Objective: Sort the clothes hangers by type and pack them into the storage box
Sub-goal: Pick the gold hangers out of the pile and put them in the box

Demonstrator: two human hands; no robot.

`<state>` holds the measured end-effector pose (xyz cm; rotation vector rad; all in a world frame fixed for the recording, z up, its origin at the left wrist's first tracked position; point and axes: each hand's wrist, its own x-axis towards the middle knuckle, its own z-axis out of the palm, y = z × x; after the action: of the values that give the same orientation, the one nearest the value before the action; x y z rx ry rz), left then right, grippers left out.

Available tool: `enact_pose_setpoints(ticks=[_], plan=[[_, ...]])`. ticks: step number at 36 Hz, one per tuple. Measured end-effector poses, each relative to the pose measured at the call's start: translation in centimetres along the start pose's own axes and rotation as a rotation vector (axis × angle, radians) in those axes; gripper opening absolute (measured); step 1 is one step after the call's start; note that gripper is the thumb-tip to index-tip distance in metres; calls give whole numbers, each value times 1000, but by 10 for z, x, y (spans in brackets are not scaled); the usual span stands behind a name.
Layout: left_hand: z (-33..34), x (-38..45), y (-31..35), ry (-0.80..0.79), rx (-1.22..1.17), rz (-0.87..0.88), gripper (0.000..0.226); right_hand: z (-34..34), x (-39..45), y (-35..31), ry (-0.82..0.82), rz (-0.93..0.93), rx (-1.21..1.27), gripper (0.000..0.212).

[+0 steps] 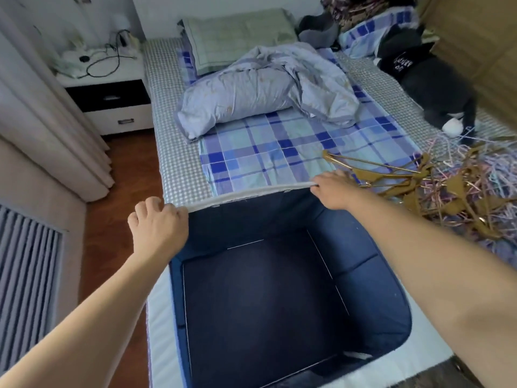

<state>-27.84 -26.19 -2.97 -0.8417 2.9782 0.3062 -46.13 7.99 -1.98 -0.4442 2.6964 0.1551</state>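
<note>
Both hands hold the far rim of the open storage box on the bed.

The dark blue storage box (279, 298) stands open at the bed's (179, 152) near end. The left hand (158, 222) curls over its pale far edge, and the right hand (334, 189) pinches that edge. A tangled pile of hangers (447, 191), brown and pastel, lies just right of the box on the bed.

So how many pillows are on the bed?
2. A green checked pillow lies at the head of the bed, and a pale blue-grey pillow lies in front of it, beside the crumpled sheet. The clothes pile at the far right might hide more.
</note>
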Motion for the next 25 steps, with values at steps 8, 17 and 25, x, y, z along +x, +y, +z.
enact_pose_setpoints(ticks=[8,17,25], plan=[[-13,-67,123,-124,-92,538,46,-3,-119,49,321,175,475,60],[-28,-196,271,-537,-370,868,33,64,-295,140,446,703,939,38],[-1,-355,348,-762,-283,1180,26,196,-501,177,364,1232,1172,23]])
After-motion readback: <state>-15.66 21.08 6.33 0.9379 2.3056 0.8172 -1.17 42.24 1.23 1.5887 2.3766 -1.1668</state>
